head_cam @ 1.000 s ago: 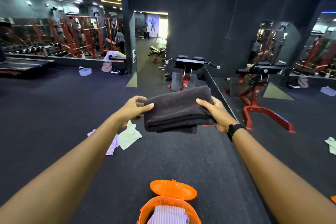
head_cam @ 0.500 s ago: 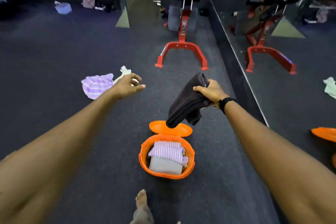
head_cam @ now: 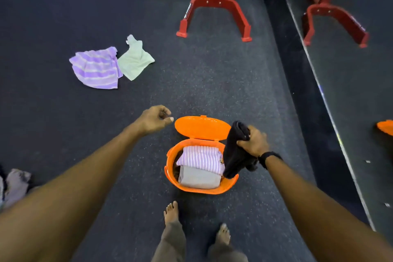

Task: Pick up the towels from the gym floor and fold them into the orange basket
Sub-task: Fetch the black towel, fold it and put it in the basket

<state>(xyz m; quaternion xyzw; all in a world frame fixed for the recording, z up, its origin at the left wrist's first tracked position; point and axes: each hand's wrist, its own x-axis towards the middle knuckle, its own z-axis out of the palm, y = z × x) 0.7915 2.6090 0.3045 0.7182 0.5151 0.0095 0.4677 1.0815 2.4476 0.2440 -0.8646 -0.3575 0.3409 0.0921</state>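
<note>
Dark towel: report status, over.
Right hand grips folded dark towel over orange basket, lid open. Left hand empty. Two towels in basket. Nothing blocking.

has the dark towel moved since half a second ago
Yes. The dark towel, gripped in the right hand, has come down: its lower end hung over the open lid before and now dips inside the orange basket rim.
</note>
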